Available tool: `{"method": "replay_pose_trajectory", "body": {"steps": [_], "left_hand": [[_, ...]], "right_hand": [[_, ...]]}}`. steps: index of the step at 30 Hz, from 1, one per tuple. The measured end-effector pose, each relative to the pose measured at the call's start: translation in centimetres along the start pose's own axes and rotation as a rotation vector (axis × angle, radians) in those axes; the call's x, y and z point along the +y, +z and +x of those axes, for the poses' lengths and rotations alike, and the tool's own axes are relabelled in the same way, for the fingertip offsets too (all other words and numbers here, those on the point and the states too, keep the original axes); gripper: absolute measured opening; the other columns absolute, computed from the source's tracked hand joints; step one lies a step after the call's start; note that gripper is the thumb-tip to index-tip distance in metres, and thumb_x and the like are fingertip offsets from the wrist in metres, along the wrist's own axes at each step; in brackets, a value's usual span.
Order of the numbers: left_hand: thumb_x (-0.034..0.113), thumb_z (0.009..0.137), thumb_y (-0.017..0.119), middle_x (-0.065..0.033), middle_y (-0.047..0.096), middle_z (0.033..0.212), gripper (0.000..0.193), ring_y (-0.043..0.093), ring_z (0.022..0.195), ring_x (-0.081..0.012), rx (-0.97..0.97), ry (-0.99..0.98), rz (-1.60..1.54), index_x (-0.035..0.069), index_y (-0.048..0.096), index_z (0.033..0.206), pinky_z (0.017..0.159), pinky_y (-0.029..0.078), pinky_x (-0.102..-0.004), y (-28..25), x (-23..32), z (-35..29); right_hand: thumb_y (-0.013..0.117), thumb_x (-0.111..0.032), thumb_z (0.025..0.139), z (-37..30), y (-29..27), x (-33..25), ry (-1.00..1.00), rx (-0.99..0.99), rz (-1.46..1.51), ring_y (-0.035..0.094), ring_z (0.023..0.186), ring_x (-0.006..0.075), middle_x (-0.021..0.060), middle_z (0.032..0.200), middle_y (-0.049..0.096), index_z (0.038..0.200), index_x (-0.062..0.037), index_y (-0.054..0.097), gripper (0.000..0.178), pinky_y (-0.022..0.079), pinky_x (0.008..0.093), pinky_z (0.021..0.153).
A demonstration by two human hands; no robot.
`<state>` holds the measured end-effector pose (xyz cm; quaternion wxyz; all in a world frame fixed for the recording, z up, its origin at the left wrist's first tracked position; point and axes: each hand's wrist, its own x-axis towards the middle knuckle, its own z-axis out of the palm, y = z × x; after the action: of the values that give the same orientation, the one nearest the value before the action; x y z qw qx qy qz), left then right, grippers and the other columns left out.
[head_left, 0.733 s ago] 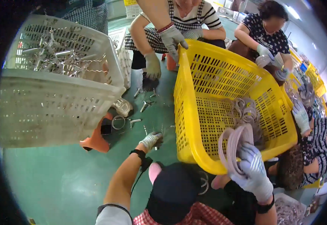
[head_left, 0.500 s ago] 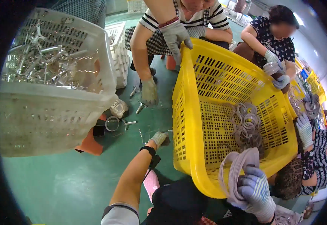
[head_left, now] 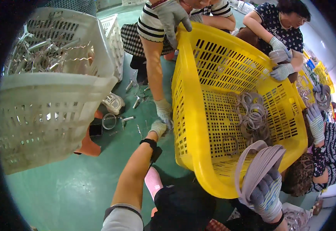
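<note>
My right hand (head_left: 266, 196), in a striped work glove, is closed around a bundle of thin grey rings (head_left: 257, 173) at the near right corner of the yellow basket (head_left: 196, 142). Down by the floor, left of that basket, is my gloved left hand (head_left: 158, 128). Its fingers are mostly hidden, and whether they hold anything does not show. A co-worker's gloved hand (head_left: 163, 111) reaches down right beside it. More grey rings (head_left: 255, 115) lie heaped inside the yellow basket, which stands tilted.
At left, a white crate (head_left: 56, 86) holds metal tubes and wire pieces. Metal parts (head_left: 137, 101), a ring (head_left: 109, 121) and a shoe (head_left: 114, 103) are on the green floor. The co-worker's other hand (head_left: 171, 19) grips the basket's far rim; another person (head_left: 279, 30) sits behind it.
The co-worker's lower hand has come down and right, meeting my left hand, which has moved slightly away from me. The ring bundle in my right hand has turned and shifted right.
</note>
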<state>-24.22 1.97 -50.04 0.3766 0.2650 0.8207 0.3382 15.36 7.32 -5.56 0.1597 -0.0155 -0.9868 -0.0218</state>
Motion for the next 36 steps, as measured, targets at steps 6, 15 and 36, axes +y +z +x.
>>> {"method": "replay_pose_trajectory", "body": {"steps": [6, 15, 36], "left_hand": [[0.017, 0.084, 0.062, -0.0065, 0.06, 0.066, 0.017, 0.051, 0.048, -0.015, 0.094, -0.128, -0.436, 0.001, 0.066, 0.087, 0.044, 0.042, -0.0311, -6.0, 5.4, -13.7], [0.021, 0.088, 0.061, -0.0031, 0.058, 0.066, 0.019, 0.05, 0.046, -0.0124, 0.062, -0.237, -1.104, 0.003, 0.059, 0.094, 0.037, 0.039, -0.0254, -2.0, 3.5, -19.8], [0.023, 0.09, 0.059, -0.007, 0.061, 0.069, 0.023, 0.053, 0.049, -0.0118, 0.324, -0.032, -0.701, 0.001, 0.058, 0.096, 0.045, 0.044, -0.024, -10.7, 5.5, -37.2]], "right_hand": [[0.073, -0.021, 0.058, -1.0, -0.8, 0.0, 0.047, 0.02, -0.024, 0.057, 0.082, 0.0275, 0.0068, 0.088, 0.058, 0.09, -0.0105, 0.051, 0.04, 0.045, 0.0465, 0.077], [0.073, -0.028, 0.055, 0.4, -1.5, -0.7, 0.072, 0.01, -0.08, 0.059, 0.078, 0.0239, 0.0048, 0.085, 0.062, 0.087, -0.0078, 0.061, 0.04, 0.044, 0.0396, 0.073], [0.07, -0.031, 0.057, -0.1, -3.7, -0.3, 0.009, 0.204, -0.082, 0.056, 0.074, 0.0217, 0.0027, 0.083, 0.058, 0.083, -0.0118, 0.059, 0.035, 0.042, 0.0369, 0.065]]}}
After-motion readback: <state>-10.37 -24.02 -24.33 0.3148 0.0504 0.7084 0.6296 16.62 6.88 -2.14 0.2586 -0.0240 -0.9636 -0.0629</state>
